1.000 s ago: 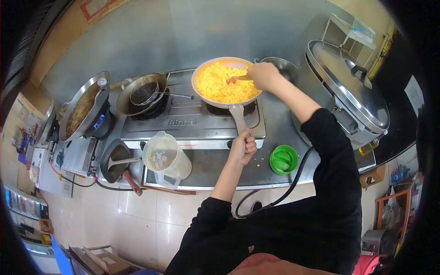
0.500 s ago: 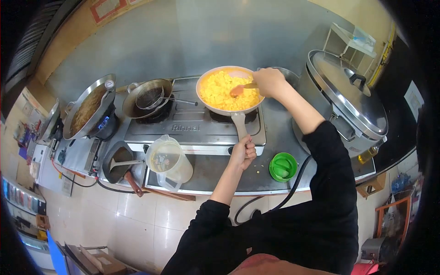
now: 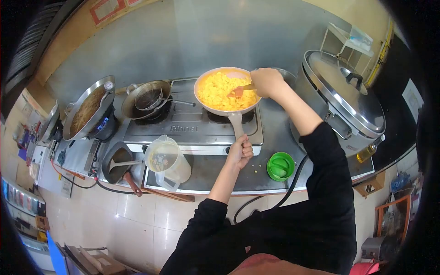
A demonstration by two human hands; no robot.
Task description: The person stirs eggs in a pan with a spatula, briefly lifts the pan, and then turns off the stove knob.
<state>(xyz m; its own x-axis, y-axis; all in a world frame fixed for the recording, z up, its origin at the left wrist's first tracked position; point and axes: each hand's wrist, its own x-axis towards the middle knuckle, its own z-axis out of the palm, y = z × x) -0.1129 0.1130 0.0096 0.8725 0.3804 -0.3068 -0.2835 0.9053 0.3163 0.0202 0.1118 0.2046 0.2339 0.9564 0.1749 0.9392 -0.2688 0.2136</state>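
A light frying pan [image 3: 198, 97] sits on the right burner of the gas stove [image 3: 183, 129], full of yellow scrambled eggs [image 3: 217, 91]. My left hand [image 3: 239, 151] is closed around the pan's handle, which points toward me. Over the pan's right rim, my right hand [image 3: 268, 82] grips a spatula [image 3: 237, 92] with an orange-brown head. That head rests in the eggs, right of the pan's middle. My fingers cover part of the spatula's handle.
A dark wok with a strainer [image 3: 149, 98] occupies the left burner. A wok of brown oil [image 3: 89, 110] stands farther left. Nearer me are a plastic jug [image 3: 169, 165], a small pan [image 3: 117, 158] and a green bowl [image 3: 280, 166]. A big lidded cooker [image 3: 337, 101] stands right.
The spatula head has shifted slightly left in the eggs, with my right hand following it. Both hands keep their grips. The whole view has moved a little.
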